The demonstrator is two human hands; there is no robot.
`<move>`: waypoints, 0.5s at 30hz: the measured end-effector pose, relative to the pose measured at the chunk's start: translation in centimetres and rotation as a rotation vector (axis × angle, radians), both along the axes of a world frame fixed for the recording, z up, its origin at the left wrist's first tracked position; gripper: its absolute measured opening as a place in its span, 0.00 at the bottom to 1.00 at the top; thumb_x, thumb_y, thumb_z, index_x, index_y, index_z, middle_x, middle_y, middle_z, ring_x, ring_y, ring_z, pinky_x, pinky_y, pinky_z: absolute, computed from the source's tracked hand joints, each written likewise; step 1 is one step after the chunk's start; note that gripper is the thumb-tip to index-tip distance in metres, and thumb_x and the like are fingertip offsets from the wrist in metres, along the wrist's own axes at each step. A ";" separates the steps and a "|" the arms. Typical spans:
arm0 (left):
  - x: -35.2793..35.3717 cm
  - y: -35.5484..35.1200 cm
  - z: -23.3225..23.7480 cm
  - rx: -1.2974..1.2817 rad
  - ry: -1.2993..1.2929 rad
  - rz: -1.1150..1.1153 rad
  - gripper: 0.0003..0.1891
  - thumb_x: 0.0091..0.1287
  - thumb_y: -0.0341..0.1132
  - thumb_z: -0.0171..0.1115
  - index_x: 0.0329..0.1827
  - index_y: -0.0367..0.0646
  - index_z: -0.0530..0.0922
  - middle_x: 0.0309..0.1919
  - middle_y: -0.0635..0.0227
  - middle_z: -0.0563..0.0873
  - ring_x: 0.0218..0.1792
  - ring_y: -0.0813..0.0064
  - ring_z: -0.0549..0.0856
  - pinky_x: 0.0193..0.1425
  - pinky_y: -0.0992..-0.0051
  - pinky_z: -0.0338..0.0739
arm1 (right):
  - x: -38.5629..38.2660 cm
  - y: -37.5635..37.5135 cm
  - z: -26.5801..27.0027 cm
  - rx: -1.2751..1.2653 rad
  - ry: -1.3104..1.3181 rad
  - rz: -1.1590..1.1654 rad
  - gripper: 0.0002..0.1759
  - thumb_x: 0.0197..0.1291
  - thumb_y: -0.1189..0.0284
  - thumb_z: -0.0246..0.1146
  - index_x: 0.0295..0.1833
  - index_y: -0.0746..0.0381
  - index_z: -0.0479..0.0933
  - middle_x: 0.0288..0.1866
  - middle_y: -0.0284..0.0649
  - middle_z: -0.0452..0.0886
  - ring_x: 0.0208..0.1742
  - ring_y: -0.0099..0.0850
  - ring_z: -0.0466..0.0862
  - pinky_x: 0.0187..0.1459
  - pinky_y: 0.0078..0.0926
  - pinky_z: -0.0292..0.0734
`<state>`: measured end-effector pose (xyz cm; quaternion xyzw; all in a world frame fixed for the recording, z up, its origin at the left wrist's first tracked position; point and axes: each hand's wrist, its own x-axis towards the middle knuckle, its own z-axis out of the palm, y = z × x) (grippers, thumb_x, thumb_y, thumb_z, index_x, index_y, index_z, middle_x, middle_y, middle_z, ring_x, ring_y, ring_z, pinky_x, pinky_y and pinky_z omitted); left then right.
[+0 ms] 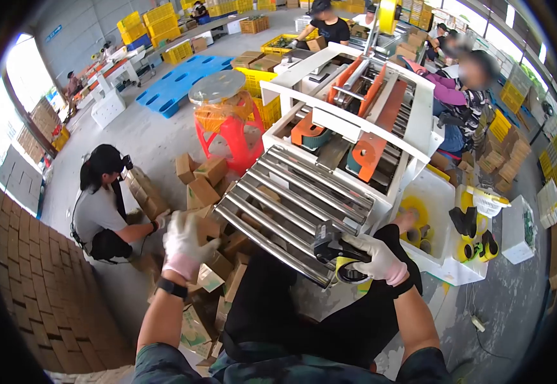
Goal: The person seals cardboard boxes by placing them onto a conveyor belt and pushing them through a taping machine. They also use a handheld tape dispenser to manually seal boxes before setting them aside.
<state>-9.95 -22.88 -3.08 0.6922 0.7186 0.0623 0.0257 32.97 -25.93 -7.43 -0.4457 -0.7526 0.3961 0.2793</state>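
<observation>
Tape dispenser (329,244), gripped in the right hand's (381,261) curled fingers at the roller conveyor's (270,246) near right corner, is best held firmly and level, with the left hand (185,246), fingers loosely spread near cartons (212,171), free for steadying.

The left hand (185,243), in a white cloth glove with pink near the wrist, is up, and its thumb sticks out sideways. The right hand (379,261), in a glove just like it, is curled in a grip. The bare left forearm (162,320) and bare right forearm (418,320) reach forward, well apart. Each wrist has a black band (172,288).
</observation>
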 end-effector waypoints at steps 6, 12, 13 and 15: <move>10.9 -0.7 -10.0 -1.261 -1.949 0.018 0.54 0.59 0.75 0.55 0.70 0.30 0.65 0.60 0.46 0.77 0.60 0.47 0.79 0.67 0.50 0.72 | -0.8 -1.1 1.4 0.058 -0.114 0.021 0.40 0.45 0.81 0.71 0.70 0.63 0.72 0.49 0.40 0.78 0.49 0.34 0.80 0.55 0.24 0.73; 15.3 -2.4 -8.8 -1.194 -2.036 -0.317 0.38 0.68 0.59 0.59 0.67 0.32 0.70 0.59 0.55 0.80 0.51 0.64 0.85 0.57 0.68 0.81 | -0.6 -2.6 1.9 0.198 -0.205 -0.032 0.35 0.46 0.70 0.74 0.65 0.50 0.79 0.45 0.45 0.80 0.43 0.42 0.83 0.48 0.31 0.78; 15.2 -2.3 -9.4 -1.221 -2.041 -0.284 0.32 0.71 0.52 0.60 0.67 0.33 0.71 0.57 0.57 0.82 0.50 0.66 0.86 0.55 0.70 0.82 | -0.5 -2.7 1.5 0.201 -0.179 -0.040 0.35 0.46 0.70 0.74 0.65 0.50 0.79 0.45 0.45 0.80 0.43 0.42 0.83 0.48 0.31 0.78; 14.8 -2.2 -9.1 -1.298 -2.164 -0.227 0.17 0.75 0.31 0.55 0.64 0.33 0.73 0.52 0.59 0.85 0.47 0.68 0.87 0.51 0.71 0.84 | -0.5 -2.7 1.0 0.208 -0.140 -0.043 0.35 0.46 0.71 0.73 0.65 0.49 0.80 0.44 0.45 0.80 0.42 0.42 0.82 0.47 0.31 0.78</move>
